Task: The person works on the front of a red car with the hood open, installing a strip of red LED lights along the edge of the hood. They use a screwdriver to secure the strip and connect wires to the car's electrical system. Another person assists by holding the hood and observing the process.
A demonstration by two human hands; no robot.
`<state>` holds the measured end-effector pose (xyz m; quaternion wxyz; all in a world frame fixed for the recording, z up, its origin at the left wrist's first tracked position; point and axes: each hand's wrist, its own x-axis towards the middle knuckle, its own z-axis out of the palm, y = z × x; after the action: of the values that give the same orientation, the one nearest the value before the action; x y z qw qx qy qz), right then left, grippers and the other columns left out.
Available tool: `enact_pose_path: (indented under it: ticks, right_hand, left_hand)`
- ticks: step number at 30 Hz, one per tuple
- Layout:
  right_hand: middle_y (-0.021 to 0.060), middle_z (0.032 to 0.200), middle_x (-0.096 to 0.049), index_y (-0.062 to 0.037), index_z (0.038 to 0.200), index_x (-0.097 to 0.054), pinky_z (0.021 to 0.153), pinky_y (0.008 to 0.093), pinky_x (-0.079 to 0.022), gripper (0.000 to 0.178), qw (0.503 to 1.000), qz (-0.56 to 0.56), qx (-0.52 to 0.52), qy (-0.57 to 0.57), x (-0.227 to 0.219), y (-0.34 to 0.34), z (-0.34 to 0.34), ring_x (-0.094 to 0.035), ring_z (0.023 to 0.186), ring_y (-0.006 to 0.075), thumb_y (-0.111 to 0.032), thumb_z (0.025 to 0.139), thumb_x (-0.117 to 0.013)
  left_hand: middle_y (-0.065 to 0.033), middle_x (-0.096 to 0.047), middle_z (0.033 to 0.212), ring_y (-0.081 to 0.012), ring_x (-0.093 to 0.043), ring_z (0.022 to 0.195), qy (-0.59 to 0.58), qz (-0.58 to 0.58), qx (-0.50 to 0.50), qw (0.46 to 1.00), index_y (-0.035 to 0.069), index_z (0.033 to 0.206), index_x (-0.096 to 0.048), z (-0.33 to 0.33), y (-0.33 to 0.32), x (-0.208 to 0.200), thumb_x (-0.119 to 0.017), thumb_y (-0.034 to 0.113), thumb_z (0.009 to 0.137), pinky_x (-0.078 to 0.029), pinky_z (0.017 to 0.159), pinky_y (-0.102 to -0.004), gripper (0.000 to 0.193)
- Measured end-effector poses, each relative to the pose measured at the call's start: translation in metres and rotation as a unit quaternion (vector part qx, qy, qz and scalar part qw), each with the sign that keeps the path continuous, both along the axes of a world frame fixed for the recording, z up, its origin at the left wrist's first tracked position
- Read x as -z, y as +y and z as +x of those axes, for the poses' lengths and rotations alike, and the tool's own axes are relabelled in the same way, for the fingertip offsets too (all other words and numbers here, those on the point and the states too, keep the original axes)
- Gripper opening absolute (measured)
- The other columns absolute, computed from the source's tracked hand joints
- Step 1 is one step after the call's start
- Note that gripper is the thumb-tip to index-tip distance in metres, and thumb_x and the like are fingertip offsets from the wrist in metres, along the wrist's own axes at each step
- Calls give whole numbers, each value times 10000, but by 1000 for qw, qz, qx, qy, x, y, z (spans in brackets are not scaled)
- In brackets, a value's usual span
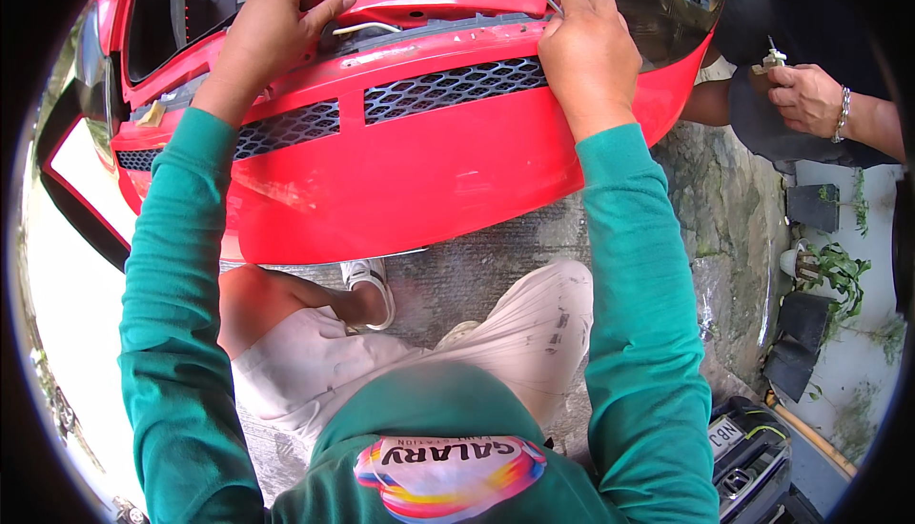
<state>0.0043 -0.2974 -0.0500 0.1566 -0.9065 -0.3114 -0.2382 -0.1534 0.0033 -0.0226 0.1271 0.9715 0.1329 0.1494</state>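
Observation:
A red car bumper (400, 176) with dark mesh grilles (456, 86) spans the view in front of me. My left hand (276, 38) is over its upper edge at the left, thumb and bent forefinger apart, with nothing visible between them. Close to its thumb lies a pale, thin curved piece (367, 28) in the channel behind the edge. At the right end of the mesh, my right hand (593, 59) is closed around a slim, pointed metal tool (547, 0), whose tip sticks out toward the upper left. The rest of the tool is hidden in my fist.
A dark headlight (658, 0) sits beside my right hand. At the right, another person's hand (810, 100) with a chain bracelet holds a small pale part with a screw-like tip (774, 55). Potted plants (839, 272) and black car parts (748, 467) stand on the right.

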Motion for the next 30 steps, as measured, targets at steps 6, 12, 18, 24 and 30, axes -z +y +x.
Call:
enact_pose_path:
  ticks: [6,12,18,24,30]
  right_hand:
    - [158,1103,-664,-49,1059,-729,812,522,-612,206,1000,10,-6,10,0,0,0,-689,1038,379,-135,918,-607]
    - [153,1099,-659,-48,1048,-727,822,523,-608,203,1000,11,-1,23,-3,0,0,-687,1038,382,-140,919,-600]
    - [153,1104,-653,-52,1044,-723,834,528,-601,197,1000,8,1,29,-3,1,0,-680,1041,387,-141,934,-585]
    - [149,1121,-643,-57,1069,-716,844,529,-593,200,998,6,1,59,-10,8,-6,-672,1050,387,-154,952,-585]
    - [142,1125,-633,-80,1084,-716,845,535,-586,185,998,5,8,56,-10,0,-5,-665,1049,389,-175,958,-619]
  left_hand:
    - [-105,-694,817,-294,-683,701,-62,31,163,984,33,1054,-684,1,2,0,-757,396,975,-573,698,-379,379]
    - [-196,-755,886,-406,-721,810,27,33,-22,999,49,1031,-743,16,-34,-10,-788,398,925,-570,760,-463,367]
    - [-209,-769,953,-399,-740,928,92,13,-13,996,34,1013,-772,34,-67,-10,-790,351,904,-582,857,-489,335]
    - [-159,-771,958,-269,-742,851,-32,-190,81,978,15,1187,-659,-2,-5,-4,-789,193,940,-573,782,-399,331]
    - [-125,-753,894,-192,-710,711,123,-196,55,971,3,1063,-753,-16,16,-30,-735,51,948,-618,564,-363,126]
